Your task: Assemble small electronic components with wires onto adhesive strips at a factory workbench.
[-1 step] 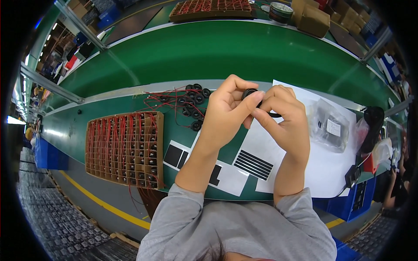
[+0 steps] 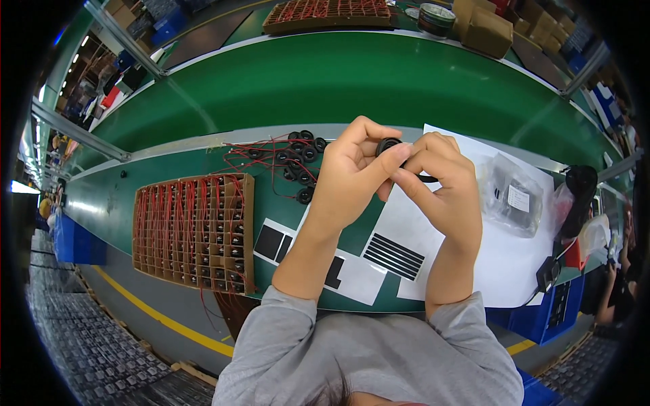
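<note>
In front of my chest, over the bench, both hands come together around a small round black speaker [image 2: 387, 144]. My left hand [image 2: 353, 169] grips it between thumb and fingers. The fingers of my right hand [image 2: 443, 179] are pinched at its lower right side, on a black strip [image 2: 428, 178] whose end shows under them. Beneath my hands lies a white sheet with several black strips [image 2: 394, 256]. More round black speakers with red wires [image 2: 298, 157] are heaped left of my left hand.
A divided cardboard box [image 2: 193, 233] of wired parts stands at the left. Smaller sheets with black pieces [image 2: 273, 241] lie near my left forearm. At the right are a clear plastic bag [image 2: 511, 196] and a blue bin [image 2: 555, 314]. A green conveyor belt [image 2: 338, 84] runs beyond the bench.
</note>
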Available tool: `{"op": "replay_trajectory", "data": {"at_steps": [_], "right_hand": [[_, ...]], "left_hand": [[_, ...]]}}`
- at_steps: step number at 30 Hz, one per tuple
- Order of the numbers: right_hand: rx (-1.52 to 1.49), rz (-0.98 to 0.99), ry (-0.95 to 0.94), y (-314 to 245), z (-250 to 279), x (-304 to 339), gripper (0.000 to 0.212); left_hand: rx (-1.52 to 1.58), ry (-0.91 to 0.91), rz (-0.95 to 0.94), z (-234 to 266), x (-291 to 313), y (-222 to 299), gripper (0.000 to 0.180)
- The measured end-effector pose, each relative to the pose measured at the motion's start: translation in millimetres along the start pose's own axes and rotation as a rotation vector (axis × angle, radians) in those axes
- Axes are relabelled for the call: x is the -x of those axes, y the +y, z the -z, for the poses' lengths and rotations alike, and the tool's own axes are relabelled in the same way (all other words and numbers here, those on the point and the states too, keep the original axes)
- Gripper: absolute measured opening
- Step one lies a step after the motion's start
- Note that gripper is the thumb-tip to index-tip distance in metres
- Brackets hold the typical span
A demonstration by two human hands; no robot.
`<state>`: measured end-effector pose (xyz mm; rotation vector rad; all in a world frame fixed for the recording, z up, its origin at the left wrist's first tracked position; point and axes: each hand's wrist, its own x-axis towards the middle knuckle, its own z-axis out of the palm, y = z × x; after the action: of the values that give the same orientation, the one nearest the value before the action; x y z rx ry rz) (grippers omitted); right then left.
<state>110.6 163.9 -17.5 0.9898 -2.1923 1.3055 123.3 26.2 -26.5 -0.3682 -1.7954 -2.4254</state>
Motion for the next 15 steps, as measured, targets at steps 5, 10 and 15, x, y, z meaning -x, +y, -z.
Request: {"op": "replay_trajectory", "data": {"at_steps": [5,10,15], "right_hand": [[-0.094,-0.059,0.007,3.8,4.1,2.7,0.011],[-0.133,-0.079,0.013,4.6,6.8,2.6,0.010],[-0.097,-0.101,0.028,3.4,6.8,2.2,0.011]], "left_hand": [[0.109,-0.051,0.035,3.4,-0.3,-1.7,0.019],[0.136,-0.023,0.005,0.4,0.1,-2.0,0.021],[0.216,-0.003,0.027,1.5,-0.7,-5.1,0.019]]}}
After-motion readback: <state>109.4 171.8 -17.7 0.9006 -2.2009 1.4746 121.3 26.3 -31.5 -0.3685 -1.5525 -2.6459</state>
